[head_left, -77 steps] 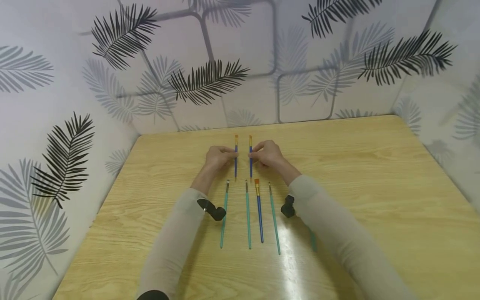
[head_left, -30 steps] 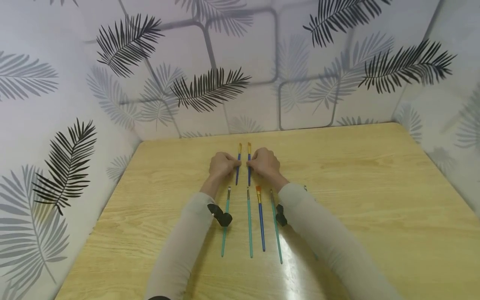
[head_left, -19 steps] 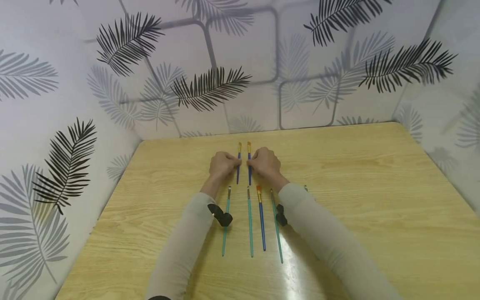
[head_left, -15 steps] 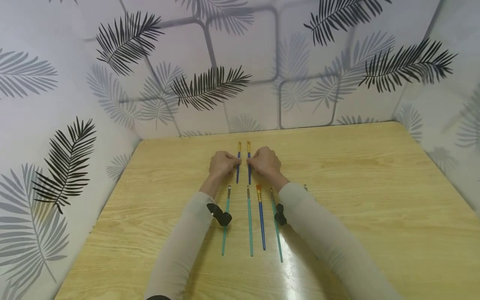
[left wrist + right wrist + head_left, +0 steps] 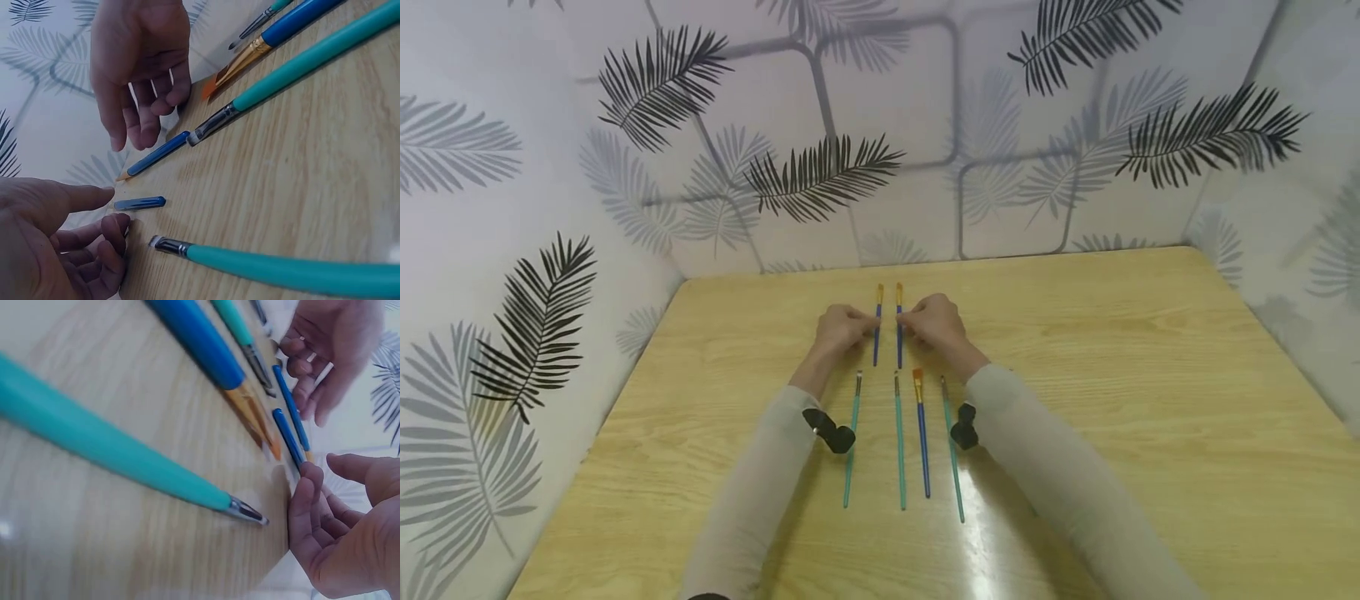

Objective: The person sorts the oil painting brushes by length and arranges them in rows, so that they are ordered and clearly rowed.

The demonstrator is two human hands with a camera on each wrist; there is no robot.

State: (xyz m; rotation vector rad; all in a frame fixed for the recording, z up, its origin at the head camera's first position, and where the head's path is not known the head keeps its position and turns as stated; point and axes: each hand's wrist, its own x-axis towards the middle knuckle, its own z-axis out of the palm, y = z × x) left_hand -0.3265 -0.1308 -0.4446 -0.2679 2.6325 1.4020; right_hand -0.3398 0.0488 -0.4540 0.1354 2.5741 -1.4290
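Note:
Two short blue-handled paintbrushes with golden ferrules lie side by side near the back of the wooden table. My left hand (image 5: 841,327) is at the left paintbrush (image 5: 876,343), its thumb and fingers parted around the handle in the left wrist view. At the right paintbrush (image 5: 899,343) is my right hand (image 5: 936,323). The right wrist view shows its thumb raised away from the fingers, with a fingertip (image 5: 310,472) right at the handle. Both brushes point bristles towards the wall.
Nearer me lie a teal paintbrush (image 5: 854,408), a second teal one (image 5: 900,450), a blue one with orange bristles (image 5: 922,442) and another teal one (image 5: 952,462). My right sleeve (image 5: 1052,450) hides most of a further brush. A leaf-patterned wall (image 5: 917,208) borders the table (image 5: 1150,375).
Both hands first brought the two short brushes closer together and pinched them. Now the fingers have loosened from the handles, and the forearms have spread slightly outwards.

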